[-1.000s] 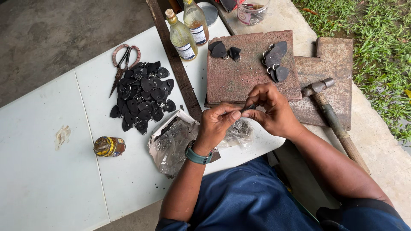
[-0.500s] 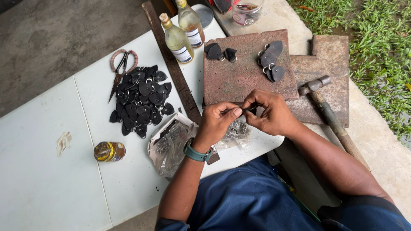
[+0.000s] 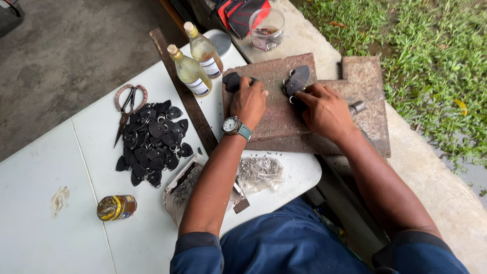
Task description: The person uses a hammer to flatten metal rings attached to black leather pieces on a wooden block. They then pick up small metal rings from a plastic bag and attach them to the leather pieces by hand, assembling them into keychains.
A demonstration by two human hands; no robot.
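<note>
1. Two hands work on the rusty metal slab (image 3: 276,114) at upper centre.
2. The left hand (image 3: 248,101) rests fingers curled on a dark leather tab (image 3: 232,81); whether it grips it I cannot tell.
3. The right hand (image 3: 324,109) pinches a ringed tab (image 3: 298,79) with its fingertips.
4. Judging by this, only a few tabs lie on the slab; a heap of black tabs (image 3: 152,144) waits at left centre beside scissors (image 3: 127,111).

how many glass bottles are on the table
2. Both stand upright at the table's far edge, beside the long metal bar: the nearer bottle to the left, the farther bottle just behind it, in front of a white lid. None seems hidden.
</note>
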